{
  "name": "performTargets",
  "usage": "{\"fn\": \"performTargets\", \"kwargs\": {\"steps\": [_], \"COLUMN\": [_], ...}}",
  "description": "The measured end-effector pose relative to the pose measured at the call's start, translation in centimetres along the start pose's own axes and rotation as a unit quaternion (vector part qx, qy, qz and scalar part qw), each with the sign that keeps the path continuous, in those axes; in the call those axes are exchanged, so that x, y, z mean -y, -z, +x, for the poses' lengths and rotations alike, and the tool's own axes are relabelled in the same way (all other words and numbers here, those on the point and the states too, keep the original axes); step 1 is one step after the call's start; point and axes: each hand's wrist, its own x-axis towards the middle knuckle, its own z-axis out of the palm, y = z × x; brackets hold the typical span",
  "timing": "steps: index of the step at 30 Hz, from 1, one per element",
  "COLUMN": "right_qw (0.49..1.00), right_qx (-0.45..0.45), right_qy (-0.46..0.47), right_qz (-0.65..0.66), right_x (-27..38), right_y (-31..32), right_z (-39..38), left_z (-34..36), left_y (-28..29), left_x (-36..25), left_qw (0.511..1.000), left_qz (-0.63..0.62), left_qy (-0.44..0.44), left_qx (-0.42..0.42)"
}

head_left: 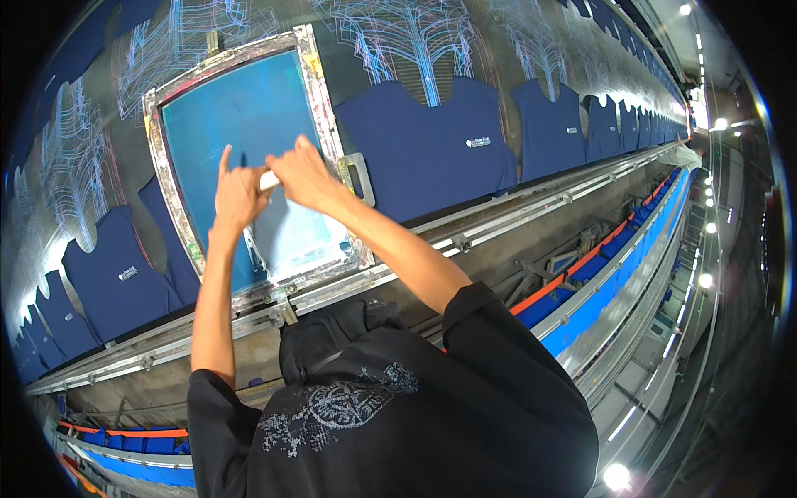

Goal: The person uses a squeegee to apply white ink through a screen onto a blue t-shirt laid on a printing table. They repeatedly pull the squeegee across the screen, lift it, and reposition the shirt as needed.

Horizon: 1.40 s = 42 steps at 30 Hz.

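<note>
Both of my hands are over a screen-printing frame (324,116) with a worn, paint-spattered border and blue mesh (241,108). My right hand (305,176) is closed around a white bar (268,180), which looks like a squeegee handle. On the bar's left end my left hand (241,197) is closed too, with its forefinger stretched out. Most of the bar and whatever lies below it are hidden by my hands. White ink (303,236) covers the mesh on its near right side. A grey handle (357,180) sticks out from the frame's right edge.
Navy shirt panels (440,153) with small white prints lie in a row along the dark, line-marked table (407,37). A metal rail (498,217) runs along its near edge. Behind me stands another table with blue sides (598,286). Far right is another person (685,156).
</note>
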Motion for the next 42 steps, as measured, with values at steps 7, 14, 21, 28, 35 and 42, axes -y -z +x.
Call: {"fn": "performTargets", "kwargs": {"steps": [7, 14, 21, 28, 35, 42], "right_qw": [0.986, 0.88, 0.775, 0.771, 0.772, 0.771], "right_qx": [0.114, -0.302, -0.182, -0.339, -0.342, -0.361], "right_qy": [-0.108, -0.343, -0.501, -0.459, -0.414, -0.411], "right_qz": [0.055, 0.13, 0.339, 0.285, 0.34, 0.326], "right_x": [4.6, -1.8, -5.1, 2.7, 16.5, 27.6], "right_y": [-5.7, 4.3, 2.1, 1.1, -12.1, -20.5], "right_z": [-14.6, -9.4, -8.5, -5.0, 3.7, 11.6], "left_z": [-11.2, -1.0, -6.7, -18.4, -28.6, -37.3], "left_y": [-4.6, 1.4, -2.7, -4.2, 2.1, 5.5], "left_x": [-8.7, -2.4, -5.7, -6.7, 10.1, 23.2], "left_qw": [0.993, 0.999, 0.989, 0.988, 0.99, 0.989], "left_qz": [-0.051, 0.033, -0.041, -0.056, -0.032, -0.034], "left_qy": [0.024, 0.004, -0.046, 0.023, 0.047, 0.052], "left_qx": [0.104, 0.013, -0.133, -0.145, -0.126, -0.135]}}
